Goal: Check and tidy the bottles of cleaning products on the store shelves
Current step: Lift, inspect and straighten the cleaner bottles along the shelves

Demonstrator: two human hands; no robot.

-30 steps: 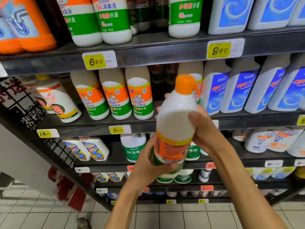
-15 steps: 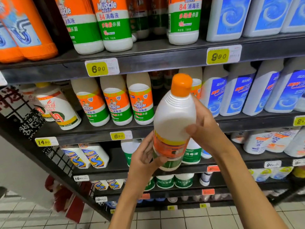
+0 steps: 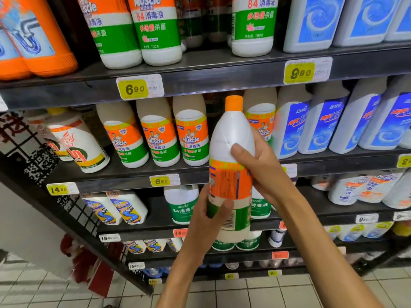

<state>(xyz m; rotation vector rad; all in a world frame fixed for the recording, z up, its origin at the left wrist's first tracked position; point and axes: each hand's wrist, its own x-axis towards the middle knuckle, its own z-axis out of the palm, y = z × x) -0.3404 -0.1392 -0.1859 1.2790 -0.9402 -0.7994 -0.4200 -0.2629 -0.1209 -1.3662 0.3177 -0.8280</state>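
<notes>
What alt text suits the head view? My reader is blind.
Two hands, left hand low and right hand high, hold an upright white plastic bottle with orange cap, its back label showing, before dark store shelves of cleaning bottles.

white bottle [image 3: 231, 138] (orange cap [image 3: 234, 103]), orange-green label [image 3: 230, 185]

I see both bare forearms reaching up and forward. My left hand [image 3: 205, 215] curls low with the thumb laid across the front; my right hand [image 3: 259, 167] wraps higher, thumb pressed forward, wrist bent.
</notes>
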